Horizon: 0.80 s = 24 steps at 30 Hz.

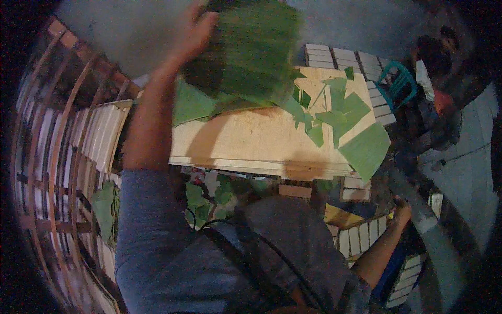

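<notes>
My left hand (200,31) is raised at the far side of the table, closed on the left edge of a large banana leaf piece (251,52) blurred by motion. Beneath it, more flat banana leaf (191,102) lies on the pale wooden tabletop (235,138). Torn leaf scraps (334,112) are scattered over the table's right part, and a wider leaf piece (368,149) hangs past its right corner. My right hand (401,210) is low at the right, away from the table; its fingers are dim and whatever they may hold cannot be made out.
A slatted wooden rack (57,157) stands along the left. Rows of white boxes (361,240) are at the right and beyond the table. A teal plastic chair (400,83) is at the far right, close to a person (439,97). Leaf pieces (196,196) lie below the table's near edge.
</notes>
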{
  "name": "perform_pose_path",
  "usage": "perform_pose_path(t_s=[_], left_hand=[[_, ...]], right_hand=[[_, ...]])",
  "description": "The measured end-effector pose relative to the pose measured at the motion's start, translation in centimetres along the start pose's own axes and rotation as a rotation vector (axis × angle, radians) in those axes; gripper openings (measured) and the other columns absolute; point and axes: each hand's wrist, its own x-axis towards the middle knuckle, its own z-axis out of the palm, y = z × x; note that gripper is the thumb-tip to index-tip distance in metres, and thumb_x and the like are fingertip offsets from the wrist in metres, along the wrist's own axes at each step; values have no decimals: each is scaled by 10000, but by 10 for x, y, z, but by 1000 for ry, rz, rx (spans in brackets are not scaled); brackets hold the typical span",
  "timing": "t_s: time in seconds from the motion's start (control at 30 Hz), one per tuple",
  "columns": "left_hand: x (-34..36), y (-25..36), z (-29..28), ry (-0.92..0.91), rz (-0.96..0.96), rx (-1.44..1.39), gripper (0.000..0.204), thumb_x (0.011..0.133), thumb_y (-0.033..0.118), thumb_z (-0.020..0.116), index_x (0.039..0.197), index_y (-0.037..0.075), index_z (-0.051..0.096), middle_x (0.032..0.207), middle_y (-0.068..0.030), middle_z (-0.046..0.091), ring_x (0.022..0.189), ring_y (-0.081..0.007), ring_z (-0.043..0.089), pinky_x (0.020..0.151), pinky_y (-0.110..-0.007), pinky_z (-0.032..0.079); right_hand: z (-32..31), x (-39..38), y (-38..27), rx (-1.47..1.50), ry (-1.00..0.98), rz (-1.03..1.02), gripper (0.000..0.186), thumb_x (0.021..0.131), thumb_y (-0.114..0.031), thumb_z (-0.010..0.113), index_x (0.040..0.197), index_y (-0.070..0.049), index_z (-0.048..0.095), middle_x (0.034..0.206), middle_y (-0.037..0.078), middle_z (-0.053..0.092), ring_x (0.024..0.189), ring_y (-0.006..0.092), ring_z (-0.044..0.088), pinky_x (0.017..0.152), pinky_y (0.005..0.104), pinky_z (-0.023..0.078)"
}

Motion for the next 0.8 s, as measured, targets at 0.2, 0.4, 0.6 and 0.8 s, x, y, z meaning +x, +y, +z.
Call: perform_pose_path(t_s=[0.2,0.4,0.6,0.8], left_hand=[[-25,-68,19,86,172,438,323,899,162,664,1215,95,669,1111,-202,646,1041,-448,629,890,-516,541],[-102,-171,191,-243,134,326,319,876,174,692,1172,68,639,1114,-197,613,1053,-426,616,888,-528,544],[-122,-172,207,-516,-26,160,381,884,237,731,1189,33,629,1159,-235,630,1076,-457,651,907,-547,551],[-102,-181,222,-569,21,244,323,870,142,680,1176,45,639,1210,-237,652,1090,-448,666,928,-547,549]], right_hand=[[2,18,44,-440,-42,-639,285,905,-90,634,1179,-15,660,960,103,690,830,263,666,753,417,538],[64,-19,-1,-120,-30,-229,292,934,-87,614,1218,-17,615,918,66,681,647,162,599,558,317,482],[69,-72,-39,43,116,-208,253,968,-95,601,1219,-57,603,891,57,673,587,125,561,481,292,423],[72,-120,-69,10,90,-144,249,953,-96,613,1193,-32,624,923,58,657,636,140,583,490,292,435]])
